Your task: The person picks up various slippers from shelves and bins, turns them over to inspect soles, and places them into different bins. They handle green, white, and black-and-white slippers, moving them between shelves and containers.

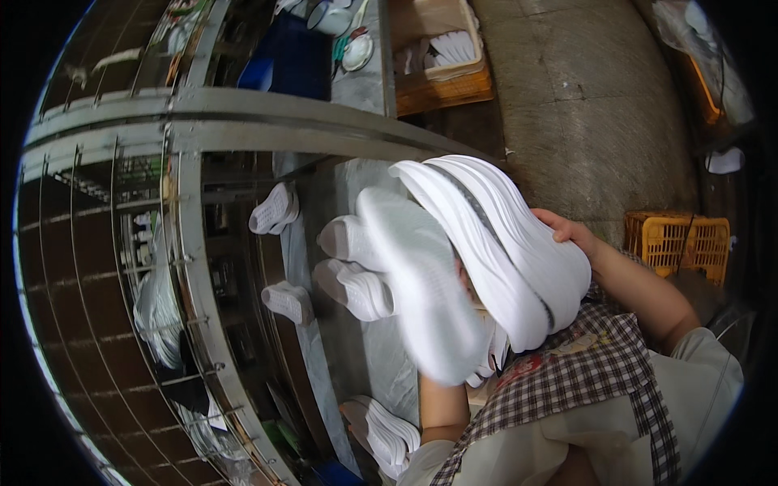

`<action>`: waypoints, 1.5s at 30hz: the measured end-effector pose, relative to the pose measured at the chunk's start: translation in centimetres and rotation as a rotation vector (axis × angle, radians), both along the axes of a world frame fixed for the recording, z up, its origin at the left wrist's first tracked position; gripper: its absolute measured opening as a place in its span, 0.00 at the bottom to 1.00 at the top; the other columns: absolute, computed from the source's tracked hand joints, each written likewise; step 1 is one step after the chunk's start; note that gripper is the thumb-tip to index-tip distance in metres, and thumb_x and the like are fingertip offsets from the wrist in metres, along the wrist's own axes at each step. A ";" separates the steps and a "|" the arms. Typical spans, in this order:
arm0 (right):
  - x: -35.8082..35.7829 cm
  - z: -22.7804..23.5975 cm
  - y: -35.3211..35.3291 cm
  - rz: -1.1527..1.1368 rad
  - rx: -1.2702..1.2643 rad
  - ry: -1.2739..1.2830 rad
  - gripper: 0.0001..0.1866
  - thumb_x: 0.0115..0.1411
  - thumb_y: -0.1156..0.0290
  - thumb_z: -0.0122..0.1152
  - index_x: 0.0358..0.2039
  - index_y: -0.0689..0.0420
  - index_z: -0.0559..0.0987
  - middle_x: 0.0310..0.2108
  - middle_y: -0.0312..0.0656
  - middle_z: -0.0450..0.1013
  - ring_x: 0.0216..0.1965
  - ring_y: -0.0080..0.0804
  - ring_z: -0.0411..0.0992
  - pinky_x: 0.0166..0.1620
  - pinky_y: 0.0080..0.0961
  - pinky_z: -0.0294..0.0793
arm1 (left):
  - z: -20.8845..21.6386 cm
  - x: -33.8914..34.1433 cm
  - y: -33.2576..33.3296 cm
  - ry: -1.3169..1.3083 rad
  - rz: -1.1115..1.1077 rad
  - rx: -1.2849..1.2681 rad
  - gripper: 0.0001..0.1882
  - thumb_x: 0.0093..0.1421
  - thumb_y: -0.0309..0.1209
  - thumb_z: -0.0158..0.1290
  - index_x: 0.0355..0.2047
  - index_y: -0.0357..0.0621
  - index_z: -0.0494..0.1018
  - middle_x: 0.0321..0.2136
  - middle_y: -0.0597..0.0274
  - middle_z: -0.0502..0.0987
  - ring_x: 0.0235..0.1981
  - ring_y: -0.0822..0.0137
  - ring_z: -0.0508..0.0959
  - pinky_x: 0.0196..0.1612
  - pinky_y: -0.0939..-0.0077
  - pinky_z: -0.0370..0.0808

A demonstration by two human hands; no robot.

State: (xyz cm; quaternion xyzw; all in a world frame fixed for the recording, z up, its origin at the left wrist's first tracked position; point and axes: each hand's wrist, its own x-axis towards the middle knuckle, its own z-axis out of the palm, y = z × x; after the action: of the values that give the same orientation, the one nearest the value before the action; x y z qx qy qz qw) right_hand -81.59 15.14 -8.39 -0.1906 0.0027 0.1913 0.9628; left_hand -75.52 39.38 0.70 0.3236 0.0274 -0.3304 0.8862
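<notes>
A thick stack of white shoe soles, one dark grey edge among them, is held up in front of my chest. My right hand is closed round the stack's right side, thumb and fingers on its edge. Left of it a single white shoe sole shows its textured face, smeared by motion. My left hand is mostly hidden behind this sole; a bit of its fingers shows between the sole and the stack, apparently gripping the sole. More white soles lie on the grey bench just beyond.
Pairs of soles rest at the bench's far edge, and a stack of soles lies near the bottom. Metal frame bars and wire mesh cross the left. An orange crate holds soles; a yellow basket stands right.
</notes>
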 end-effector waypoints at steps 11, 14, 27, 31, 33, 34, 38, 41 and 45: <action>1.7 -1.8 -0.1 0.351 -0.325 0.048 0.57 0.43 0.45 0.69 0.65 0.58 0.48 0.63 0.51 0.50 0.64 0.42 0.50 0.63 0.40 0.53 | 4.0 -2.8 -0.6 -0.506 0.079 1.274 0.36 0.57 0.30 0.55 0.62 0.34 0.50 0.45 0.52 0.70 0.45 0.65 0.71 0.50 0.69 0.67; 1.5 -2.6 0.4 0.361 -0.268 0.059 0.56 0.43 0.47 0.70 0.64 0.57 0.50 0.63 0.49 0.51 0.65 0.41 0.49 0.64 0.39 0.53 | 4.1 -3.0 3.7 -1.199 0.745 1.939 0.36 0.53 0.34 0.61 0.58 0.32 0.58 0.45 0.51 0.70 0.42 0.60 0.72 0.54 0.62 0.63; 0.7 -7.1 -2.5 0.239 -0.348 0.143 0.49 0.45 0.65 0.66 0.65 0.54 0.49 0.61 0.46 0.54 0.62 0.36 0.54 0.63 0.35 0.54 | 6.7 -10.7 5.4 -1.422 0.578 1.504 0.29 0.49 0.27 0.62 0.49 0.31 0.62 0.42 0.48 0.73 0.44 0.55 0.74 0.50 0.60 0.71; 0.2 -9.5 -2.7 0.225 -0.429 0.172 0.48 0.45 0.66 0.65 0.64 0.54 0.50 0.61 0.46 0.53 0.63 0.39 0.51 0.64 0.37 0.51 | 3.6 -10.9 -0.3 -1.453 -0.015 1.305 0.13 0.47 0.32 0.63 0.29 0.35 0.75 0.35 0.53 0.79 0.44 0.51 0.77 0.58 0.42 0.57; -0.2 -10.8 -2.3 0.212 -0.393 0.164 0.48 0.45 0.67 0.66 0.64 0.55 0.50 0.62 0.46 0.52 0.64 0.38 0.50 0.65 0.36 0.48 | 0.8 -10.0 -2.2 -1.317 -0.251 1.248 0.18 0.46 0.37 0.65 0.29 0.35 0.75 0.34 0.54 0.79 0.45 0.53 0.77 0.58 0.46 0.58; -0.5 -11.5 -2.2 0.202 -0.400 0.173 0.48 0.45 0.67 0.66 0.64 0.55 0.50 0.62 0.46 0.52 0.64 0.37 0.49 0.65 0.36 0.47 | -0.1 -9.3 -2.2 -1.332 -0.183 1.165 0.19 0.47 0.39 0.64 0.30 0.35 0.75 0.35 0.54 0.79 0.47 0.53 0.75 0.59 0.48 0.57; -1.5 -13.1 -2.0 0.183 -0.453 0.202 0.52 0.44 0.63 0.68 0.65 0.56 0.48 0.63 0.47 0.51 0.65 0.38 0.48 0.65 0.35 0.46 | -5.9 -6.6 -2.4 -0.607 0.308 0.962 0.39 0.58 0.57 0.46 0.57 0.35 0.60 0.58 0.48 0.62 0.62 0.50 0.57 0.63 0.53 0.54; -1.3 -13.5 -1.6 0.200 -0.623 0.124 0.53 0.42 0.62 0.68 0.64 0.57 0.47 0.61 0.49 0.54 0.64 0.40 0.50 0.64 0.33 0.48 | -12.3 -2.1 -2.5 0.310 0.049 0.305 0.35 0.65 0.52 0.34 0.63 0.38 0.48 0.59 0.45 0.58 0.60 0.49 0.59 0.62 0.59 0.58; -0.2 -14.1 -0.9 0.197 -1.080 0.159 0.52 0.38 0.58 0.65 0.62 0.58 0.51 0.56 0.54 0.61 0.56 0.49 0.61 0.58 0.39 0.60 | -19.6 0.7 -2.7 0.494 -0.060 0.194 0.35 0.65 0.52 0.35 0.63 0.37 0.50 0.59 0.46 0.59 0.60 0.49 0.60 0.62 0.58 0.59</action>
State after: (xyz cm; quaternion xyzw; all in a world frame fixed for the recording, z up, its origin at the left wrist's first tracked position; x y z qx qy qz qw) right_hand -81.79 14.20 -22.52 -0.6416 0.1550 0.2656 0.7027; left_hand -74.86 36.64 -18.91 0.3172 0.2647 -0.4212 0.8074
